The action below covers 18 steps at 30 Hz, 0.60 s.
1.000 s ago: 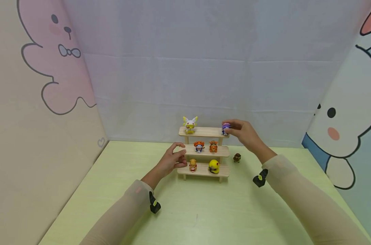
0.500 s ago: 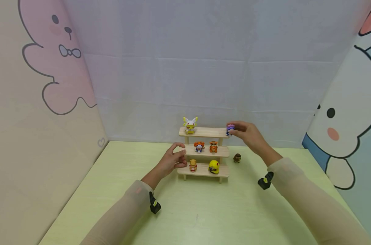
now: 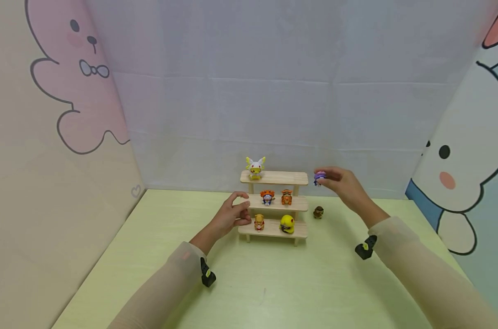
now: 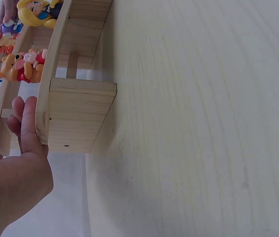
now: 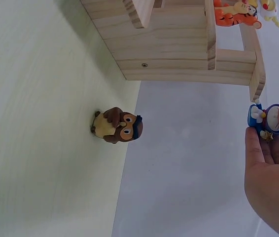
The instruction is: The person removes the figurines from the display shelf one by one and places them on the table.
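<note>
My right hand (image 3: 346, 187) pinches a small Doraemon figurine (image 3: 319, 177) with a purple top, held in the air just right of the top board of a three-tier wooden display shelf (image 3: 278, 177). In the right wrist view, the Doraemon figurine (image 5: 256, 118) sits between thumb and fingers, close to the board's end. At the shelf's left side, my left hand (image 3: 229, 214) grips the ends of the boards; its fingers (image 4: 29, 128) lie against the lower board in the left wrist view. A brown owl figurine (image 5: 117, 125) stands on the table right of the shelf.
A white-and-yellow eared figurine (image 3: 255, 168) occupies the top board's left. On the middle board stand an orange-hatted figurine (image 3: 267, 197) and a tiger figurine (image 3: 286, 197). Below are a bear figurine (image 3: 259, 222) and a yellow figurine (image 3: 287, 224). A pale curtain (image 3: 290, 114) hangs behind.
My right hand has lifted the Doraemon figurine off the right end of the top board and carried it rightward. The left hand stays at the shelf.
</note>
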Available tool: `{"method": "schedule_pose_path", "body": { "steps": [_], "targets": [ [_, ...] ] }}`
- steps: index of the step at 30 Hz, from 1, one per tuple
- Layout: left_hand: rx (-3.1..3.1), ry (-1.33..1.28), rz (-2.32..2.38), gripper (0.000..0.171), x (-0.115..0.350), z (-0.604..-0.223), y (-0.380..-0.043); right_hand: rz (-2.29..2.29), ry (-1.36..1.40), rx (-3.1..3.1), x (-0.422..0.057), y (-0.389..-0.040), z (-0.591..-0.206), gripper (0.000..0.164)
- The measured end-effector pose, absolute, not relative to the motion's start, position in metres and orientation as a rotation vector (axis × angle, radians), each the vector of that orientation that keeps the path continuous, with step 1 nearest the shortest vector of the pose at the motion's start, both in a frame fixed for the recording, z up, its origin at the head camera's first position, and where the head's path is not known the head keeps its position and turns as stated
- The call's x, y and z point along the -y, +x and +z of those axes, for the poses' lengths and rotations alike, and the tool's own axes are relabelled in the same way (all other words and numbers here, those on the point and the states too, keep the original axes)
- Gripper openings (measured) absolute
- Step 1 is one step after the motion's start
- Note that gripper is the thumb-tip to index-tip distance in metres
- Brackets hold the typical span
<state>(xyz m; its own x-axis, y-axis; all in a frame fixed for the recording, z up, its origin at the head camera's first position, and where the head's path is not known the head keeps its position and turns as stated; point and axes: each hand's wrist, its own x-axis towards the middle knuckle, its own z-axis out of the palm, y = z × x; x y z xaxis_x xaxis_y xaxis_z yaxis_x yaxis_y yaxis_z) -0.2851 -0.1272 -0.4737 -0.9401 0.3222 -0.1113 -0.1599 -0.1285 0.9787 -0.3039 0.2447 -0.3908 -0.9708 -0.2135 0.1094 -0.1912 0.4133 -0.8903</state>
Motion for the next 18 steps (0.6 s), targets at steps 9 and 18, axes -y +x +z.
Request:
{"method": "schedule_pose_path", "body": {
  "steps": [9, 18],
  "targets": [
    [-1.84, 0.179, 2.134, 0.023, 0.126, -0.472, -0.284, -1.63, -0.329, -2.614, -0.255, -0.302, -0.403, 0.047],
    [-1.84, 0.175, 2.125, 0.026, 0.127, -0.471, -0.283, -1.684, -0.352, -2.579, -0.27, -0.302, -0.418, 0.045]
  ]
}}
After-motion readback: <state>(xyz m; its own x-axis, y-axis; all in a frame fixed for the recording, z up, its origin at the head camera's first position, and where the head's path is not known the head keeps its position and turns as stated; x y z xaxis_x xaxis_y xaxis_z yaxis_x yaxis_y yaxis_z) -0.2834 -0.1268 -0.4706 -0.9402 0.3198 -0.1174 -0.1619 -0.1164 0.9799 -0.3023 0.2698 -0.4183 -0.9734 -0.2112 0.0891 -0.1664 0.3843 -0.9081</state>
